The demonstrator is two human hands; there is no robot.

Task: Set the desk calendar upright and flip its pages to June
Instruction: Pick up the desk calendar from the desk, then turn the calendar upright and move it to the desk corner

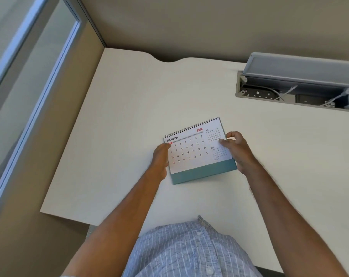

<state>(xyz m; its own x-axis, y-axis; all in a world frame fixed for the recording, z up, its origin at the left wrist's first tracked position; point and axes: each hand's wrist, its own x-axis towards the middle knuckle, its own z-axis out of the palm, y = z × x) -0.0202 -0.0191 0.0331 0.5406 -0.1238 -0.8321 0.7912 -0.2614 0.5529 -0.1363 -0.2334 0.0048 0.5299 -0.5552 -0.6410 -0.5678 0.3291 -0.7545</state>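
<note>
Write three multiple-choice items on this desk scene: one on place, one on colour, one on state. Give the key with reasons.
1. Where is the open cable box?
A. far right of the desk
B. near left corner
C. under the calendar

2. What colour is the calendar base?
A. red
B. teal
C. black

3. Which month shows?
A. June
B. December
C. February

Key:
1 A, it is sunk into the desk at far right.
2 B, a teal strip runs below the page.
3 C, the page held by the left hand and right hand reads FEBRUARY.

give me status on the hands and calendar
Left hand and right hand grip the calendar by its side edges. It shows February, June not reached. Desk around it is bare.
</note>
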